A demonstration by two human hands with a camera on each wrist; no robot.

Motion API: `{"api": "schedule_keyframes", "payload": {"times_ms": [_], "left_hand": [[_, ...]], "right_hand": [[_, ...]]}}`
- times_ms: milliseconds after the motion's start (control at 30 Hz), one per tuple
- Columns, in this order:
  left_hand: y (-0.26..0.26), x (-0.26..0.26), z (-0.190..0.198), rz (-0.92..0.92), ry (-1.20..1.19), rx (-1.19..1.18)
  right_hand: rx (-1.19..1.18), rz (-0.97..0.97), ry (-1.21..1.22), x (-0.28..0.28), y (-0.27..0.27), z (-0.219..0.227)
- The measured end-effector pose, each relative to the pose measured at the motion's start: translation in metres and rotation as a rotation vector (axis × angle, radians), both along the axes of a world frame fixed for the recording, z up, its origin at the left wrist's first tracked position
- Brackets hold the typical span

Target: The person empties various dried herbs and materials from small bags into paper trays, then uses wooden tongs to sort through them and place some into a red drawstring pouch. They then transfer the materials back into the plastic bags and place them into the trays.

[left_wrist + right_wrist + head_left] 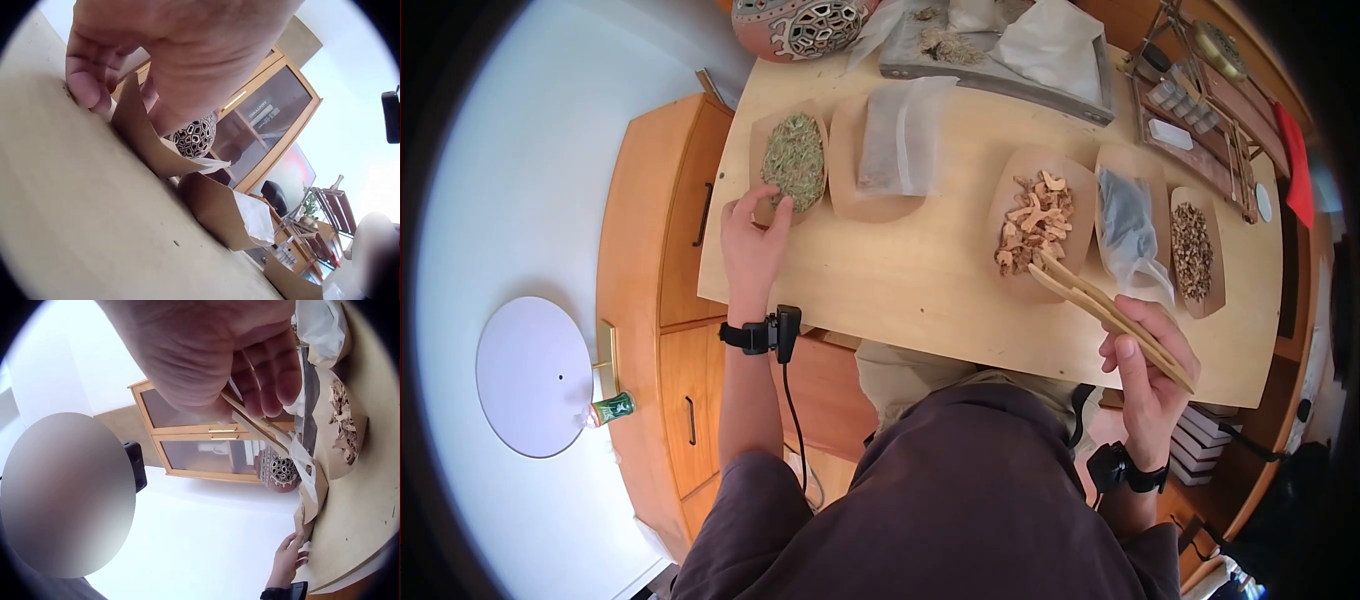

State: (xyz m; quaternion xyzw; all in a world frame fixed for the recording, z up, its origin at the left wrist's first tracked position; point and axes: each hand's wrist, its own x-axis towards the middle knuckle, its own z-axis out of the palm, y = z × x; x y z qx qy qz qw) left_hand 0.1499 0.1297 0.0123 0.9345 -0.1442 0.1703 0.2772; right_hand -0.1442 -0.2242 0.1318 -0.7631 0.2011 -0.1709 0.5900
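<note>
The left hand (755, 245) is at the near end of a paper tray of green dried herb (794, 160); in the left wrist view its thumb and fingers pinch the wall of the brown tray (140, 134). In the right hand (1152, 365) are wooden tongs (1105, 310), gripped along their length, with tips above the near edge of a tray of pale brown dried slices (1036, 215). The tong tips look close together and hold nothing visible. The right wrist view shows the tongs (259, 428) under the curled fingers.
A tray with a zip bag (895, 135) stands beside the herb. Right of the slices are a tray with a dark-filled bag (1128, 215) and one of small dark pieces (1192, 250). Behind are a patterned pot (800, 28), a grey tray (1040, 92) and a wooden rack (1190, 150).
</note>
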Motion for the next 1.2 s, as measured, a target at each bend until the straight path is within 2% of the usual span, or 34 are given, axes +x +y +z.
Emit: {"api": "schedule_keyframes", "payload": {"times_ms": [100,200,300,400,500,600,700,800,900,1000,1100,1200], "left_hand": [[0.001,0.002,0.004,0.066,0.201,-0.052],[0.010,0.010,-0.004,0.078,0.217,-0.081],[-0.012,-0.009,0.021,0.097,0.138,-0.078],[-0.015,-0.021,0.025,0.063,-0.297,0.266],[-0.042,-0.048,0.043,0.081,-0.114,0.046],[-0.063,-0.071,0.045,-0.009,0.087,-0.222],[-0.066,-0.080,0.034,-0.018,0.195,-0.274],[-0.076,-0.090,0.042,0.126,0.657,-0.642],[-0.083,-0.094,0.049,0.144,0.872,-0.775],[-0.090,-0.097,0.055,0.129,0.866,-0.709],[-0.090,-0.093,0.047,0.114,0.841,-0.657],[-0.090,-0.096,0.031,-0.025,0.815,-0.621]], "right_hand": [[-0.020,-0.002,-0.033,-0.009,-0.008,-0.006],[-0.014,-0.013,-0.042,-0.018,-0.015,-0.009],[0.003,-0.018,-0.051,-0.026,-0.023,-0.011],[0.075,-0.038,-0.042,-0.037,-0.031,-0.014],[0.177,-0.066,-0.043,-0.048,-0.039,-0.016],[0.206,-0.058,-0.049,-0.057,-0.048,-0.019],[0.210,-0.055,-0.056,-0.065,-0.055,-0.021],[0.209,-0.050,-0.046,-0.073,-0.058,-0.023],[0.237,-0.056,-0.051,-0.077,-0.059,-0.026],[0.328,-0.092,-0.016,-0.079,-0.056,-0.026],[0.230,-0.104,-0.082,-0.082,-0.053,-0.040],[0.249,-0.096,-0.087,-0.074,-0.041,-0.036]]}}
